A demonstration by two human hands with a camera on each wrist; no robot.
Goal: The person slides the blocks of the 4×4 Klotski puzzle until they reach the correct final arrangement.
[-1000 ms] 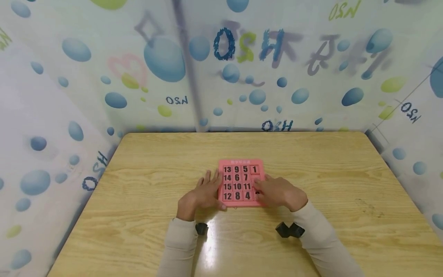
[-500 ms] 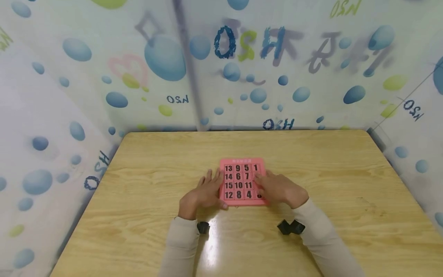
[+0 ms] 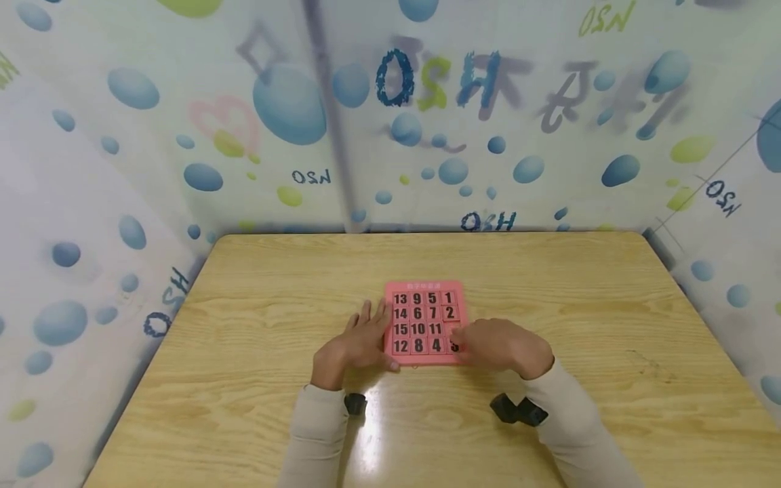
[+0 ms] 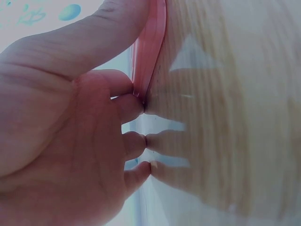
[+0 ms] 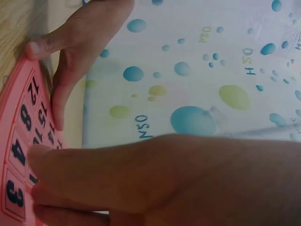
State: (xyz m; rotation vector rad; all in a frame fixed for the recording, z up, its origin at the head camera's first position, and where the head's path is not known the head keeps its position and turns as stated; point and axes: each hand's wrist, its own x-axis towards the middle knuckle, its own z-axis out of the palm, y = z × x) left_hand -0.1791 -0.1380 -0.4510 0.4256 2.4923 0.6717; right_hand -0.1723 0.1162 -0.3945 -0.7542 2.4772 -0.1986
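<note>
A pink sliding number puzzle (image 3: 425, 285) lies flat on the wooden table, its tiles in rows. My left hand (image 3: 360, 341) rests at its left side, fingers spread and mostly straight, the thumb near the lower left corner. The left wrist view shows those fingertips down at the table beside the pink edge. Over the right side is my right hand (image 3: 497, 344), fingertips touching the right part of the third row. Above them shows the number 2 tile (image 3: 450, 312); below, the number 3 tile (image 3: 454, 346) is partly covered. The spot under the fingertips is partly hidden.
The wooden table (image 3: 293, 278) reaches back to a wall covering (image 3: 378, 156) printed with blue and green bubbles and letters. Black wrist devices sit at both cuffs, the right one (image 3: 518, 410) lying close above the table. Light glares near the front.
My right hand has shifted slightly down and right along the puzzle's right column. The number 2 tile now shows in the second row, where the fingers were. My left hand stays put.
</note>
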